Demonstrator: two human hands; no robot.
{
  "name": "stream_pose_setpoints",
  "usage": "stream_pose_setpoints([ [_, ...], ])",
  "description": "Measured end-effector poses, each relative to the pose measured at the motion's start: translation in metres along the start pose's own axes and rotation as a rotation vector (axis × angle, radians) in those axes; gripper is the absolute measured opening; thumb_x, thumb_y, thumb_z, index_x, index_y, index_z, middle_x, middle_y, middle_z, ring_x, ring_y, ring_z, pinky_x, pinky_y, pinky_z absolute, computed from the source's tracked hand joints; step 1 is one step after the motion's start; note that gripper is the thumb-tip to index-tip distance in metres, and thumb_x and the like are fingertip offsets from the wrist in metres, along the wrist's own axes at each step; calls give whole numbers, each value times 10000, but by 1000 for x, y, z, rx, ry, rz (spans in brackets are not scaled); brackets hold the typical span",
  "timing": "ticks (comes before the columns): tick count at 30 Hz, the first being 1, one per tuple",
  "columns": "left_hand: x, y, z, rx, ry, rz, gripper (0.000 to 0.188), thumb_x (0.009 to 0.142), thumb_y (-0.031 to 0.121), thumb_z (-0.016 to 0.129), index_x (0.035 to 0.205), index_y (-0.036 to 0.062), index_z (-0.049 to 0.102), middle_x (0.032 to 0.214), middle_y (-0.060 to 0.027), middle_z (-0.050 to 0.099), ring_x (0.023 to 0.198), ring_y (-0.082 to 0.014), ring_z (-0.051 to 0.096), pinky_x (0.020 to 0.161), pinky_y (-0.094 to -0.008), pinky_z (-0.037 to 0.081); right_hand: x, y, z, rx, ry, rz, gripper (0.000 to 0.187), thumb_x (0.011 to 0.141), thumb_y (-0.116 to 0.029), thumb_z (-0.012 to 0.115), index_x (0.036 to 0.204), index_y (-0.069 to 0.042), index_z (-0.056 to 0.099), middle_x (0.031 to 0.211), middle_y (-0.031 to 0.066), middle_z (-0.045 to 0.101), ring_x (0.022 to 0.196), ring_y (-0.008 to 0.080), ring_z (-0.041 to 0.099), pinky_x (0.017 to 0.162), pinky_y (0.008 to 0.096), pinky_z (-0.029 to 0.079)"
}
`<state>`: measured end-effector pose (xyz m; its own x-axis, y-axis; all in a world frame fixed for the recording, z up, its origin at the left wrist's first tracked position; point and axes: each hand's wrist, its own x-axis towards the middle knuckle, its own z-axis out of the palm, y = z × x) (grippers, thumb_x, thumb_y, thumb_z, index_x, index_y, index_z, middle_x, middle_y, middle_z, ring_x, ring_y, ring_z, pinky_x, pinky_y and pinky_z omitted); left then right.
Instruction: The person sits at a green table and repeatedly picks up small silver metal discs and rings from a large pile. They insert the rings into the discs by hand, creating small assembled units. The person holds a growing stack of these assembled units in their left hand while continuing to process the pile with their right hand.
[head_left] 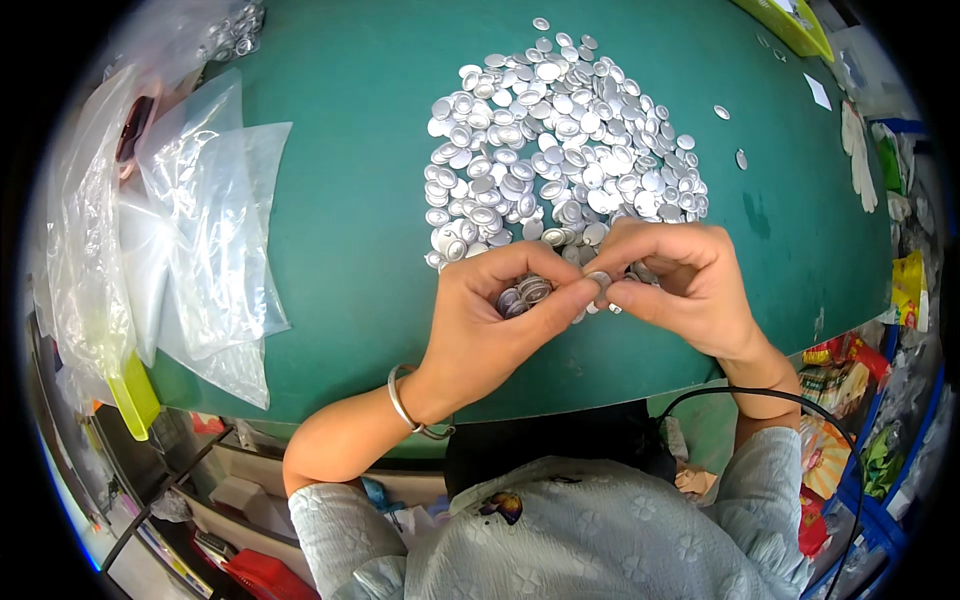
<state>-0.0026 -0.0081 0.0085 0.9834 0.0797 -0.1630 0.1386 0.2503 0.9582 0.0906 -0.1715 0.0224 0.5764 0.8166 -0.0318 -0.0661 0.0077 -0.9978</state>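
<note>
A wide heap of small oval silver metal discs (560, 120) lies on the green table, some showing a raised rim and others a flat face. At the heap's near edge, my left hand (490, 310) is closed, with several discs (525, 294) cupped in its palm. Between its thumb and forefinger and the fingertips of my right hand (685, 285) one metal disc (599, 283) is pinched. My right hand is closed too, its thumb and forefinger on that disc; a few more discs show under its curled fingers.
Clear plastic bags (215, 230) cover the left of the green table (350, 300), by a yellow-green tray edge (133, 395). A white glove (857, 155) and a yellow basket (790, 25) are at the right. A black cable (780, 396) crosses my right forearm. Loose discs (722, 112) lie apart.
</note>
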Motion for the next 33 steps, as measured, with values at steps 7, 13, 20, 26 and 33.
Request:
stream_pose_setpoints([
  [7,-2,-1,-5,-79,-55,24,50,768,37,642,793,-6,637,724,-13,618,638,-25,516,543,-167,404,2,2,4,-169,46,-230,125,736,56,622,861,46,626,759,103,609,689,158,543,636,263,421],
  [13,-4,1,-5,-71,-116,98,56,775,7,618,819,-27,611,764,-61,616,684,-76,560,583,-204,441,-2,4,10,-108,66,-267,72,752,54,602,824,50,606,740,126,610,716,191,537,635,298,423],
  [20,-6,0,-7,-77,-130,108,68,766,9,629,821,-30,614,755,-45,612,681,-60,549,586,-188,427,0,8,10,-161,80,-341,57,751,33,612,800,53,590,729,128,609,694,218,537,638,323,425],
  [26,-5,-2,-5,-70,-130,154,66,761,16,639,807,-25,617,743,-34,610,673,-51,534,580,-184,415,0,8,8,-208,84,-355,56,754,21,616,793,51,588,727,130,611,679,219,539,632,322,427],
  [33,-5,-4,-5,-45,-124,179,69,749,17,650,796,-21,615,739,-37,613,675,-55,534,594,-192,418,-1,8,8,-208,75,-350,60,759,11,619,797,48,592,726,123,614,678,212,538,627,318,427],
])
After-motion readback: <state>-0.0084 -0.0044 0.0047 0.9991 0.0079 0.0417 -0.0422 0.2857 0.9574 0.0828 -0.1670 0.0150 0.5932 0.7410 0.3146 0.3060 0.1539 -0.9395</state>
